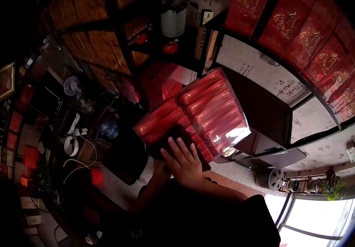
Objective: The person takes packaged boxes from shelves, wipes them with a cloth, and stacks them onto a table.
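Observation:
A clear plastic pack of red packets [212,105] in rows is tilted in front of my chest. My right hand [182,159] lies flat with its fingers stretched out over a dark surface at the near edge of the pack. Just left of it, my left hand [161,171] is lower and mostly in shadow; its fingers are hidden behind the right hand and the dark item. What bears the pack's weight cannot be made out.
Red gift boxes [309,37] line the upper right shelf. Dark shelving holds a plant pot [173,22] at the top. A cluttered desk with a small fan [72,86] and a red bin [96,176] is on the left. A metal drum [271,179] stands lower right.

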Action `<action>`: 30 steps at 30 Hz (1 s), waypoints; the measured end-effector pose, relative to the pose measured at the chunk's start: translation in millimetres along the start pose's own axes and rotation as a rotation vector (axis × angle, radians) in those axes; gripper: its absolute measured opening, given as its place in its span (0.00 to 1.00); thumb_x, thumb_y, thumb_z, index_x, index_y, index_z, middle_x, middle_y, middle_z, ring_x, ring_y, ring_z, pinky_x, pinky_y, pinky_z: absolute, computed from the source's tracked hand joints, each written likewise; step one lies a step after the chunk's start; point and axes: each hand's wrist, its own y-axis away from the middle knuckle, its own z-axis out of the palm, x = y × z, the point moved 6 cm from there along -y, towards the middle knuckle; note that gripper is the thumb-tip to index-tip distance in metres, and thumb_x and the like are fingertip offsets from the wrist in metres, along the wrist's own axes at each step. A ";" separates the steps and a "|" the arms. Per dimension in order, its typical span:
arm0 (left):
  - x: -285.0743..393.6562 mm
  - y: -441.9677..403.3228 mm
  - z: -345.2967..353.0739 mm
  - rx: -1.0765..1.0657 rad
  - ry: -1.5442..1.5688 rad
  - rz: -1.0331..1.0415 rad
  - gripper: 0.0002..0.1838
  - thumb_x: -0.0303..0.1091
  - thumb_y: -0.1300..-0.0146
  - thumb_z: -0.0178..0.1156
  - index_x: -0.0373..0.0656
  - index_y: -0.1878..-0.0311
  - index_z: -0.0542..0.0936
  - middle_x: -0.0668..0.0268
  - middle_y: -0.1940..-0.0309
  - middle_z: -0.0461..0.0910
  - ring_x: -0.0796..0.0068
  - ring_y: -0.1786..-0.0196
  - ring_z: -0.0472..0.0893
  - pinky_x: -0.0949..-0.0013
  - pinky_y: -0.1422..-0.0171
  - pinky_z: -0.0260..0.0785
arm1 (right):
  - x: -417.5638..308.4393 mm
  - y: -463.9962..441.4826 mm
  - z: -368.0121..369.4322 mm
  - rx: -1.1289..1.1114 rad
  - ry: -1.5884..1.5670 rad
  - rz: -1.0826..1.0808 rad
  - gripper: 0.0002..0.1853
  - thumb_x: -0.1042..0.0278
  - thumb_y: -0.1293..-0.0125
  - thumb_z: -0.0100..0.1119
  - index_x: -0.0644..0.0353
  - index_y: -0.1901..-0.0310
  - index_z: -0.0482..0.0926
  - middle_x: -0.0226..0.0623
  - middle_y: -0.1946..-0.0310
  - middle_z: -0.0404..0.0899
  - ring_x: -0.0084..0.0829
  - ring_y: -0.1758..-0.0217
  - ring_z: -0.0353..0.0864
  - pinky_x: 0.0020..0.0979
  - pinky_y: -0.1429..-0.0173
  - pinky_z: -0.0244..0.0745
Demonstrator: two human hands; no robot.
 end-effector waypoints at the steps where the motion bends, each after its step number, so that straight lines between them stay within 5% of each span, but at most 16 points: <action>1: -23.3 18.3 0.1 0.147 0.398 -0.252 0.25 0.27 0.34 0.59 0.36 0.34 0.69 0.58 0.39 0.75 0.63 0.36 0.76 0.63 0.34 0.70 | -6.1 12.2 3.0 -0.034 -0.040 -0.062 0.25 0.61 0.36 0.58 0.45 0.36 0.75 0.42 0.28 0.66 0.45 0.25 0.64 0.55 0.26 0.55; 2: -29.4 33.4 3.1 0.350 0.944 -0.471 0.29 0.29 0.38 0.64 0.36 0.34 0.69 0.57 0.39 0.76 0.63 0.38 0.77 0.62 0.35 0.72 | -5.6 18.2 0.2 -0.047 -0.069 -0.105 0.25 0.61 0.36 0.58 0.45 0.36 0.75 0.42 0.28 0.66 0.45 0.25 0.64 0.55 0.26 0.55; 7: 5.6 77.8 6.6 0.522 0.764 -0.312 0.43 0.30 0.53 0.75 0.37 0.32 0.66 0.56 0.39 0.75 0.60 0.39 0.77 0.58 0.35 0.74 | 15.9 43.4 -16.0 -0.102 -0.111 -0.277 0.26 0.52 0.37 0.60 0.43 0.36 0.75 0.42 0.28 0.66 0.45 0.24 0.62 0.55 0.25 0.52; 9: 19.9 99.0 9.0 0.596 0.934 -0.307 0.48 0.30 0.56 0.75 0.38 0.30 0.61 0.55 0.38 0.73 0.58 0.37 0.76 0.56 0.34 0.73 | 23.3 41.1 -23.7 -0.106 -0.156 -0.294 0.26 0.52 0.36 0.58 0.46 0.37 0.76 0.45 0.27 0.64 0.50 0.24 0.60 0.55 0.24 0.49; 11: 21.1 132.5 3.4 0.659 0.897 -0.275 0.49 0.30 0.55 0.74 0.39 0.29 0.59 0.54 0.37 0.71 0.57 0.36 0.75 0.54 0.33 0.72 | 30.4 30.0 -26.5 -0.094 -0.248 -0.250 0.28 0.51 0.36 0.59 0.44 0.34 0.74 0.42 0.26 0.61 0.49 0.23 0.59 0.56 0.24 0.50; 15: 44.8 180.2 -4.2 0.887 0.780 -0.230 0.51 0.36 0.55 0.77 0.37 0.29 0.59 0.54 0.36 0.71 0.55 0.36 0.76 0.50 0.32 0.72 | 36.9 -4.4 -18.6 -0.002 -0.275 -0.183 0.29 0.56 0.34 0.54 0.56 0.33 0.71 0.56 0.24 0.53 0.57 0.20 0.47 0.62 0.23 0.42; 17: 69.7 194.2 -8.5 0.942 0.787 -0.102 0.46 0.28 0.51 0.73 0.40 0.30 0.59 0.55 0.37 0.72 0.58 0.36 0.75 0.54 0.32 0.71 | 28.6 -9.6 -3.6 0.082 -0.238 -0.032 0.31 0.57 0.28 0.49 0.59 0.26 0.61 0.55 0.22 0.45 0.52 0.17 0.40 0.55 0.21 0.40; 18: 62.6 220.9 -7.4 1.082 0.621 -0.038 0.46 0.28 0.51 0.74 0.40 0.30 0.58 0.56 0.38 0.72 0.60 0.36 0.75 0.56 0.32 0.70 | 3.2 -9.7 15.7 0.056 -0.316 -0.111 0.31 0.57 0.28 0.49 0.59 0.26 0.61 0.55 0.22 0.45 0.52 0.17 0.40 0.55 0.21 0.40; 20: 78.3 237.1 -9.8 1.177 0.512 0.020 0.47 0.27 0.51 0.76 0.40 0.30 0.57 0.58 0.40 0.72 0.63 0.37 0.75 0.58 0.32 0.69 | -14.9 6.3 47.2 0.059 -1.195 0.305 0.33 0.57 0.22 0.42 0.61 0.22 0.47 0.52 0.20 0.39 0.46 0.17 0.37 0.44 0.19 0.38; 21: 82.5 246.0 -8.7 1.218 0.451 0.023 0.47 0.27 0.50 0.76 0.40 0.30 0.57 0.59 0.40 0.72 0.64 0.38 0.75 0.59 0.32 0.68 | -32.4 19.2 53.5 -0.049 -1.262 0.389 0.35 0.56 0.19 0.38 0.63 0.22 0.38 0.48 0.20 0.41 0.41 0.18 0.41 0.36 0.19 0.38; 25: 102.9 283.4 -22.5 1.386 0.391 0.189 0.41 0.23 0.45 0.70 0.40 0.31 0.58 0.59 0.40 0.73 0.66 0.39 0.76 0.60 0.34 0.70 | -124.3 91.6 62.5 -0.357 -1.696 0.590 0.33 0.51 0.20 0.42 0.56 0.22 0.46 0.41 0.25 0.54 0.36 0.27 0.61 0.38 0.25 0.56; 27: 124.9 299.5 -34.4 1.465 0.413 0.370 0.41 0.22 0.44 0.70 0.41 0.30 0.58 0.59 0.41 0.73 0.66 0.40 0.76 0.59 0.34 0.70 | -157.8 130.2 60.6 -0.496 -1.728 0.433 0.34 0.47 0.21 0.43 0.56 0.23 0.47 0.40 0.27 0.57 0.36 0.28 0.62 0.39 0.25 0.58; 30: 155.4 329.1 -44.8 1.567 0.328 0.381 0.39 0.28 0.43 0.68 0.40 0.30 0.59 0.57 0.39 0.73 0.63 0.39 0.76 0.57 0.33 0.69 | -195.8 189.4 61.9 -0.795 -1.937 0.378 0.36 0.43 0.23 0.45 0.56 0.24 0.48 0.39 0.28 0.59 0.36 0.28 0.64 0.40 0.27 0.61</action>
